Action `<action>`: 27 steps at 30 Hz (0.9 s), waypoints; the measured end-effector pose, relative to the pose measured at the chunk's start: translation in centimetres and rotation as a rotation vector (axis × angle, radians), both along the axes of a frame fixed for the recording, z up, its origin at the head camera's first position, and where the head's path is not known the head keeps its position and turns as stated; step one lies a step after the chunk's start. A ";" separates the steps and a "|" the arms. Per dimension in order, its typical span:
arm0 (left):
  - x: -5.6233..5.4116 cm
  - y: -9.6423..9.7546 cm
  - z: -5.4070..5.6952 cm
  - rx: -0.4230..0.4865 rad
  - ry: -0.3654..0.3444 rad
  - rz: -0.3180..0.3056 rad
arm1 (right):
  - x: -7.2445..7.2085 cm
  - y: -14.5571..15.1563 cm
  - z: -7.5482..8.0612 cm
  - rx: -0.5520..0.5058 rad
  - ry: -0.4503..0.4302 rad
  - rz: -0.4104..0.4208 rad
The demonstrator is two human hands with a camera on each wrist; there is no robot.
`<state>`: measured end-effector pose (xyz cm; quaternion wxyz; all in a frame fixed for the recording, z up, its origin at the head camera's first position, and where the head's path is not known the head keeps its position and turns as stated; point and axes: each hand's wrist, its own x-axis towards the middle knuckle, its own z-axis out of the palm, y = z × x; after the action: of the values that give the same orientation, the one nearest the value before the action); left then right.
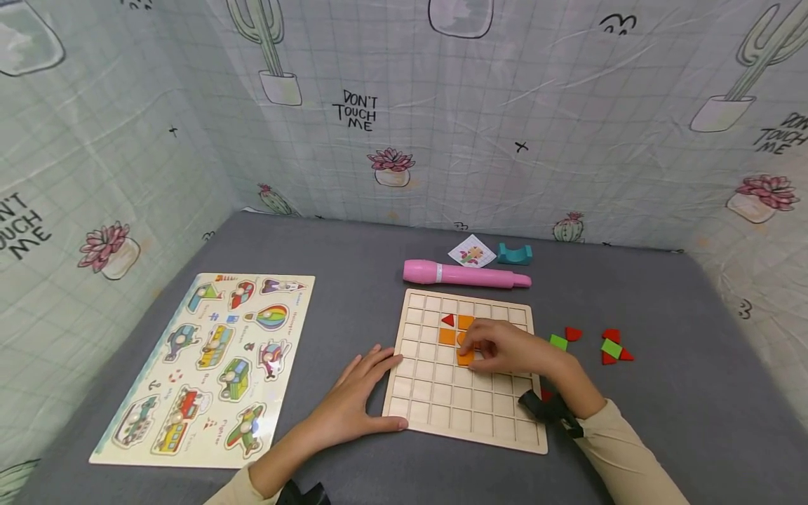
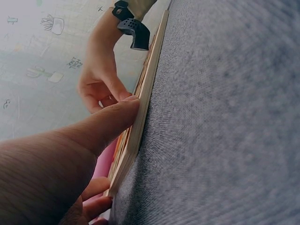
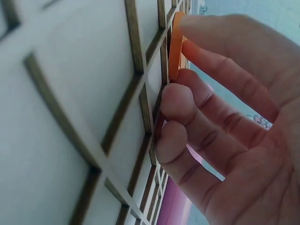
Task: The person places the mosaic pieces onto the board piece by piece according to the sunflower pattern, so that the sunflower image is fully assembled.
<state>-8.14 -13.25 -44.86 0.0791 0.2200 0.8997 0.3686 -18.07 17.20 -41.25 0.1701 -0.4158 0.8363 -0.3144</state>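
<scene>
A wooden grid board (image 1: 435, 394) lies on the grey table. My left hand (image 1: 353, 407) rests along the board's left edge, its thumb and fingers spread and touching the rim. In the left wrist view, the thumb lies against the board's side. Over the middle of the board, my right hand (image 1: 514, 347) pinches an orange square tile (image 3: 176, 47) between thumb and index finger, with the tile tilted against the grid. Other orange tiles (image 1: 447, 337) and a red triangle (image 1: 447, 320) sit in nearby cells; the right fingers partly cover some.
Right of the board lie loose green tiles (image 1: 611, 348) and red tiles (image 1: 573, 334). Behind it are a pink pen-shaped object (image 1: 467, 273), a patterned card (image 1: 472, 251) and a teal holder (image 1: 515, 254). A vehicle picture puzzle (image 1: 208, 379) lies at left.
</scene>
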 end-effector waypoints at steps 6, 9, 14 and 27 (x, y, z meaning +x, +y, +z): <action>0.1 0.0 0.1 0.005 -0.003 0.000 | 0.1 -0.2 -0.3 -0.028 0.030 -0.021; 0.0 0.0 0.1 0.008 -0.002 0.000 | 0.1 -0.3 -0.3 -0.024 0.031 -0.039; 0.0 -0.1 0.0 0.008 -0.012 0.000 | -0.2 -0.3 -0.1 -0.048 0.028 -0.021; 0.0 -0.1 0.0 0.010 -0.012 0.000 | -3.1 -1.7 1.4 -0.086 0.121 -0.045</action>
<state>-8.15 -13.37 -44.90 0.0834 0.2182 0.8973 0.3746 -21.12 15.50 -39.87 0.0940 -0.4220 0.8399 -0.3282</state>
